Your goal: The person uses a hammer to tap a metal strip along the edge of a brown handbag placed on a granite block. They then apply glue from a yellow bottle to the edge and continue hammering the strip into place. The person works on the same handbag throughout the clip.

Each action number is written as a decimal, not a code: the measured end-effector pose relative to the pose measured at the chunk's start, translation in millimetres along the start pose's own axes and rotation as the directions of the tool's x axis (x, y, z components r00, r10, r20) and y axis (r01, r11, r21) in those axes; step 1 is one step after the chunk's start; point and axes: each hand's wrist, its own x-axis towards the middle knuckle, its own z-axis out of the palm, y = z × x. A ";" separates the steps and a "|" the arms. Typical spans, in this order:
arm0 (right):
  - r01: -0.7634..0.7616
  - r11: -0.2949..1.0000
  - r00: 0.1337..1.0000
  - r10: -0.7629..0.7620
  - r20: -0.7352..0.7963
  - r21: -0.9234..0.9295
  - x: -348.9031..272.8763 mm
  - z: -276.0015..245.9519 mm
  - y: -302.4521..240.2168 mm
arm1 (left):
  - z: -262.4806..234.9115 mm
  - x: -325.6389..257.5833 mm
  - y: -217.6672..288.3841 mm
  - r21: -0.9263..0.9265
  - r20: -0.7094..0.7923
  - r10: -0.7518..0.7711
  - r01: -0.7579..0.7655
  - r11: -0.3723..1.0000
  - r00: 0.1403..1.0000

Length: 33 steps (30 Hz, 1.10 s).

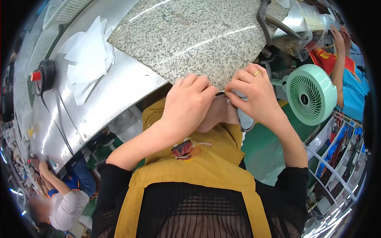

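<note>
Between my two hands, at the near corner of the granite slab, is a soft pinkish-brown leather-like piece with a dark upper edge. My left hand pinches it on the left, fingers curled and fingertips at that edge. My right hand, with a ring on one finger, pinches the same edge from the right. A grey-blue part with a dark rim hangs beneath the right hand; whether it is joined to the pinkish-brown piece cannot be told. The piece hangs over my yellow apron. My fingers hide part of its edge.
On the metal table to the left lie white sheets and a black round device with a red knob. A mint-green fan stands at the right, before a wire rack. Other people work at far right and lower left.
</note>
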 end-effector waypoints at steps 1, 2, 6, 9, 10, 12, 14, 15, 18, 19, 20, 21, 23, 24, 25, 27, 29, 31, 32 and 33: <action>0.002 1.000 1.000 -0.002 -0.002 0.019 -1.4 -0.2 -0.8 | 2.5 0.6 1.2 -0.057 -0.027 0.003 -0.005 0.998 1.000; 0.005 0.999 1.000 -0.004 -0.004 0.037 -3.1 -0.2 -1.4 | 4.0 0.9 3.2 -0.113 -0.054 0.004 -0.011 0.993 0.999; -0.004 0.999 1.000 0.004 -0.005 0.036 -2.1 -4.6 13.6 | 15.9 17.3 1.7 -0.111 -0.019 0.017 -0.019 0.994 1.000; -0.013 0.999 1.000 0.014 -0.013 0.042 -2.9 -4.1 14.9 | 21.5 18.0 -2.6 -0.111 -0.051 0.072 -0.078 0.991 0.996; -0.011 0.999 1.000 0.012 -0.024 0.043 -2.5 -3.2 13.7 | 23.0 17.0 -5.2 -0.129 -0.075 0.092 -0.101 0.986 0.993; 0.002 1.000 0.999 -0.001 -0.044 0.023 -1.8 -1.1 11.9 | 22.7 16.6 -8.3 -0.151 -0.094 0.125 -0.138 0.979 0.988; 0.022 1.000 0.998 -0.023 -0.061 -0.017 -1.3 1.8 10.4 | 19.9 17.4 -9.5 -0.160 -0.081 0.153 -0.165 0.973 0.985; 0.032 0.999 0.996 -0.035 -0.080 -0.041 -1.8 3.6 9.1 | 19.8 17.8 -10.2 -0.170 -0.082 0.156 -0.169 0.971 0.984; 0.054 0.994 0.990 -0.066 -0.125 -0.093 -4.2 7.9 7.6 | 18.4 19.6 -12.4 -0.202 -0.062 0.169 -0.178 0.963 0.984; 0.059 0.994 0.989 -0.071 -0.132 -0.097 -4.9 8.8 8.1 | 16.3 21.0 -13.5 -0.215 -0.039 0.175 -0.180 0.960 0.984; 0.062 0.993 0.987 -0.076 -0.141 -0.101 -5.5 9.1 8.6 | 15.1 21.4 -14.7 -0.228 -0.016 0.183 -0.182 0.957 0.983; 0.065 0.997 0.991 -0.070 -0.116 -0.050 -5.3 6.8 11.6 | 14.7 21.9 -15.2 -0.200 -0.005 0.203 -0.200 0.959 0.979; 0.065 0.997 0.996 -0.061 -0.067 0.051 -5.2 0.5 21.9 | 14.1 19.7 -15.0 -0.143 0.019 0.242 -0.236 0.961 0.970; 0.019 0.990 0.994 -0.003 -0.108 0.141 1.6 -8.7 29.4 | 14.8 19.3 -16.0 -0.129 0.005 0.245 -0.243 0.962 0.969; -0.040 0.973 0.988 0.073 -0.139 0.226 9.1 -24.9 34.9 | 14.9 18.6 -16.4 -0.130 -0.008 0.257 -0.256 0.958 0.966; -0.130 0.988 0.938 0.152 -0.311 0.088 25.3 -50.5 63.9 | 16.3 19.1 -17.4 -0.133 -0.036 0.268 -0.270 0.954 0.963; -0.153 0.962 0.922 0.057 -0.383 -0.225 38.9 -62.1 110.0 | 17.3 19.1 -18.6 -0.151 -0.054 0.285 -0.290 0.945 0.957; -0.136 0.925 0.944 0.013 -0.329 -0.356 53.1 -60.1 147.0 | 17.1 20.2 -18.8 -0.157 -0.055 0.293 -0.298 0.941 0.954; -0.128 0.925 0.964 0.032 -0.262 -0.357 57.7 -59.0 158.4 | 16.8 20.7 -18.6 -0.164 -0.055 0.297 -0.302 0.939 0.953; -0.121 0.927 0.979 0.054 -0.195 -0.355 60.7 -55.5 171.0 | 17.8 21.2 -18.7 -0.167 -0.064 0.313 -0.319 0.933 0.948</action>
